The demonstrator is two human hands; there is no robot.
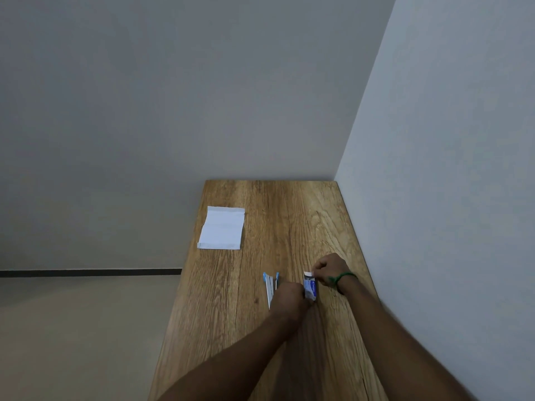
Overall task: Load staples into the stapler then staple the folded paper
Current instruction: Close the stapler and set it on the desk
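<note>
Three task items are lying across the wooden table, noted left to right.

Far left, toward the back edge: the folded paper is lying flat and untouched, well apart from both hands.

Centre, near side: the stapler is lying swung open, its long axis running away from the person, blue tips at the far end and metal rails meeting at the near end. Nobody is holding it. Its near end is slipping out of view behind the left hand.

Just to its right: the left hand is curling its fingers round the near end of the staple box, steadying it on the table.

Right again: the right hand, a green band at the wrist, is pinching the white flap at the box's far end. Whether any staples are showing inside, I cannot tell.

Judgement: the box is being opened and loading is not yet begun. A strip will be travelling leftward to the open rail. The left hand is the nearer one to the stapler, which is sitting just beside it and parallel to the box.
</note>
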